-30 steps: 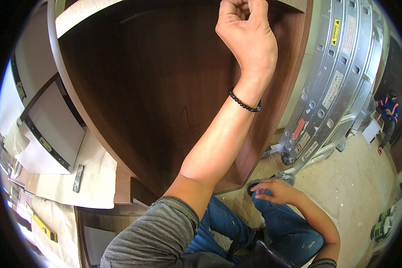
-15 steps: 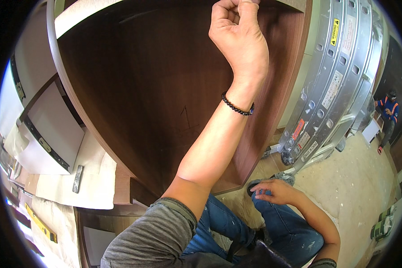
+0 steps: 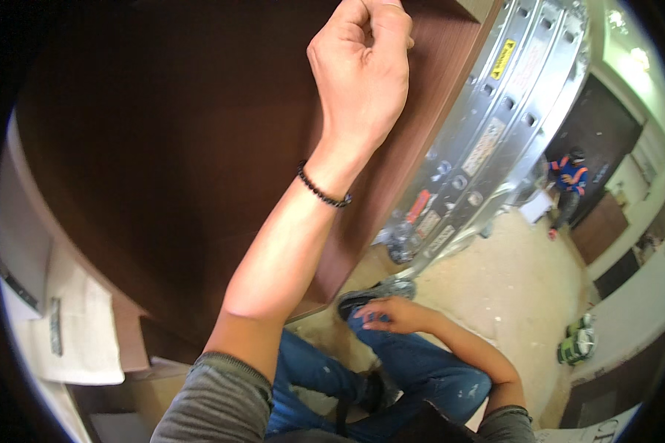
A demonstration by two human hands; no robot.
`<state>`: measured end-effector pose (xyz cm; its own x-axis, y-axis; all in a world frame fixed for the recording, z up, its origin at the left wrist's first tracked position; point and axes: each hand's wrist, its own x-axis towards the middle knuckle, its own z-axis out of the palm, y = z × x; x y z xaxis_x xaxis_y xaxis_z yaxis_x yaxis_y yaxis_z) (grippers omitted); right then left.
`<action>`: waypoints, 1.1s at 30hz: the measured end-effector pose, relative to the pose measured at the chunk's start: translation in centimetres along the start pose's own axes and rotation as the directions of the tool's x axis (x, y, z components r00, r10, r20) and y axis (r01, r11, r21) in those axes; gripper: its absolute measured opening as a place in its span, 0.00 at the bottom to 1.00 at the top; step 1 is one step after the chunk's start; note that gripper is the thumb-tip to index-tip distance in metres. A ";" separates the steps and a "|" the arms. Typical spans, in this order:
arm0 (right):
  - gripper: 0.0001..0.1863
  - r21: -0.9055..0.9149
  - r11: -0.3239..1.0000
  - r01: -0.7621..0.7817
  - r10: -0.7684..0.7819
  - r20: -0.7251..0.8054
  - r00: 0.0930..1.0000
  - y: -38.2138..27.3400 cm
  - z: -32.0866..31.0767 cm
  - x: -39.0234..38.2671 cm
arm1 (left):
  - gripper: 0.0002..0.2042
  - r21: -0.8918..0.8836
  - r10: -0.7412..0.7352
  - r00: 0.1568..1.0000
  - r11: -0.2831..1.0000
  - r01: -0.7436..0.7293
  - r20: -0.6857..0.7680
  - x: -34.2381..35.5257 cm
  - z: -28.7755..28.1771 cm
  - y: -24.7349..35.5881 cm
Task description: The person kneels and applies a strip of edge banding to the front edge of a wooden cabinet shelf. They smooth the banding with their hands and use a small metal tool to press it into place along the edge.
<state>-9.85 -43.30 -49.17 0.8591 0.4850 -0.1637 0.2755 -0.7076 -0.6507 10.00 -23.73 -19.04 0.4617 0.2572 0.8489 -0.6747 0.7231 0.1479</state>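
My left hand (image 3: 362,77) is raised at the top of the view, in front of the open front of a dark brown wooden cabinet (image 3: 177,148). Its thumb and fingers are pinched together, and the upper edge of the picture cuts off the tips, so whatever they may hold is hidden. A black bead bracelet (image 3: 322,188) circles that wrist. My right hand (image 3: 386,314) lies loosely on my bent knee, in blue jeans (image 3: 428,376), fingers apart and holding nothing.
A folded metal ladder (image 3: 465,159) leans right of the cabinet. At the far right a co-worker (image 3: 571,177) sits by a dark door (image 3: 602,140). A green-and-white bundle (image 3: 576,343) lies near the right wall. A dark metal strip (image 3: 56,326) rests on a pale sheet (image 3: 89,347) at left.
The view has swung right, so the cabinet, ladder and both arms sit further left. The yellow level has left the picture. My left hand stays raised and pinched; my right stays on the knee.
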 end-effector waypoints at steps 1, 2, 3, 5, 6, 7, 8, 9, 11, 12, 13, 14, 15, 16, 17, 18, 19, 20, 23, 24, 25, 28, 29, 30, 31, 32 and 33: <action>0.21 0.041 0.998 -0.047 0.047 0.013 0.999 0.5 0.0 -0.3 | 0.08 0.099 -0.040 0.999 0.994 0.040 -0.002 -0.2 0.2 0.4; 0.21 0.044 0.996 -0.077 0.077 0.012 0.997 1.2 0.2 -0.7 | 0.06 0.086 -0.025 0.999 0.996 0.028 -0.040 -0.2 0.8 1.1; 0.21 0.051 0.993 -0.108 0.108 0.012 0.994 2.1 0.7 -1.1 | 0.05 0.076 -0.015 0.997 0.997 0.021 -0.081 -0.3 1.1 1.9; 0.20 0.037 0.983 -0.181 0.179 0.038 0.983 3.0 0.4 -1.8 | 0.06 0.050 0.066 0.973 0.997 -0.056 -0.219 0.5 1.1 1.2; 0.20 0.035 0.978 -0.204 0.202 0.056 0.978 3.3 0.7 -1.4 | 0.06 0.015 0.048 0.968 0.999 -0.046 -0.248 0.6 1.4 1.6; 0.21 0.030 0.973 -0.230 0.228 0.076 0.971 3.6 0.7 -1.3 | 0.07 -0.020 0.030 0.960 0.999 -0.037 -0.279 0.7 1.7 2.2; 0.21 0.026 0.969 -0.244 0.241 0.087 0.967 4.0 1.1 -1.2 | 0.07 -0.056 -0.002 0.952 0.998 -0.015 -0.306 0.3 2.0 2.5; 0.21 0.025 0.966 -0.257 0.254 0.095 0.962 4.1 1.6 -1.1 | 0.08 -0.023 -0.033 0.956 0.999 0.028 -0.293 0.1 1.9 3.2; 0.21 0.021 0.963 -0.269 0.265 0.101 0.959 4.2 2.0 -0.9 | 0.08 -0.080 -0.088 0.945 0.995 0.066 -0.316 0.4 2.6 4.1; 0.21 0.020 0.964 -0.266 0.263 0.097 0.960 4.3 2.1 -0.8 | 0.08 -0.064 -0.023 0.944 0.998 0.002 -0.329 0.4 2.7 3.7; 0.21 0.019 0.965 -0.262 0.259 0.094 0.961 4.3 2.2 -0.8 | 0.08 -0.056 0.015 0.941 0.998 -0.036 -0.339 0.7 3.0 3.1; 0.21 0.014 0.963 -0.270 0.267 0.101 0.958 4.1 2.1 -0.6 | 0.07 -0.044 0.054 0.937 0.996 -0.073 -0.346 1.3 3.0 2.8; 0.21 0.010 0.961 -0.276 0.274 0.109 0.956 4.0 1.9 -0.4 | 0.07 -0.020 0.079 0.932 0.996 -0.092 -0.355 1.3 3.0 2.7; 0.21 0.006 0.960 -0.281 0.279 0.117 0.953 3.9 1.8 -0.2 | 0.07 0.006 0.105 0.925 0.994 -0.111 -0.365 1.4 3.1 2.6; 0.21 0.004 0.958 -0.286 0.284 0.115 0.952 4.0 1.9 -0.4 | 0.06 0.037 0.112 0.919 0.994 -0.106 -0.378 1.2 3.2 3.7; 0.21 0.001 0.957 -0.290 0.288 0.113 0.951 4.1 2.0 -0.5 | 0.06 0.051 0.117 0.913 0.993 -0.106 -0.390 1.1 3.4 4.0; 0.21 -0.001 0.956 -0.293 0.291 0.112 0.950 4.2 2.1 -0.7 | 0.05 0.066 0.122 0.907 0.992 -0.104 -0.404 1.0 3.5 4.2; 0.22 0.006 0.954 -0.301 0.299 0.110 0.948 4.4 2.1 -0.8 | 0.05 0.065 0.128 0.900 0.992 -0.111 -0.416 0.9 3.8 4.1; 0.22 0.020 0.948 -0.317 0.313 0.111 0.943 4.6 2.2 -0.9 | 0.04 0.063 0.121 0.893 0.993 -0.104 -0.435 1.1 4.3 4.2; 0.22 0.019 0.949 -0.316 0.312 0.117 0.943 4.6 2.1 -0.7 | 0.04 0.064 0.116 0.893 0.993 -0.098 -0.435 1.1 4.4 4.2; 0.22 0.019 0.949 -0.315 0.311 0.123 0.943 4.6 2.1 -0.6 | 0.04 0.066 0.110 0.893 0.994 -0.090 -0.436 1.1 4.4 4.3; 0.22 0.000 0.956 -0.293 0.291 0.113 0.950 4.8 2.2 -0.7 | 0.03 0.020 0.089 0.900 0.996 -0.089 -0.428 1.3 4.8 3.6; 0.22 -0.010 0.953 -0.304 0.303 0.125 0.945 4.6 2.1 -0.6 | 0.03 -0.025 0.080 0.903 0.995 -0.099 -0.421 1.8 4.6 3.1; 0.21 -0.021 0.949 -0.315 0.315 0.137 0.939 4.4 2.0 -0.5 | 0.03 -0.070 0.071 0.907 0.992 -0.110 -0.414 2.0 4.6 2.7; 0.21 -0.032 0.945 -0.326 0.327 0.150 0.933 4.2 1.9 -0.3 | 0.03 -0.021 0.098 0.905 0.993 -0.117 -0.415 1.8 4.8 2.5; 0.21 -0.035 0.944 -0.328 0.329 0.150 0.932 4.1 1.9 -0.4 | 0.03 0.026 0.121 0.902 0.992 -0.121 -0.415 1.5 4.7 3.3; 0.21 -0.038 0.943 -0.330 0.332 0.150 0.931 4.0 1.9 -0.4 | 0.03 0.032 0.123 0.904 0.992 -0.120 -0.409 1.5 4.7 3.2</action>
<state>-9.93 -45.36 -53.06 0.8267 0.2939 -0.4798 -0.0075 -0.8469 -0.5317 5.81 -24.05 -14.93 0.5703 0.5838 0.5779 -0.7433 0.6662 0.0605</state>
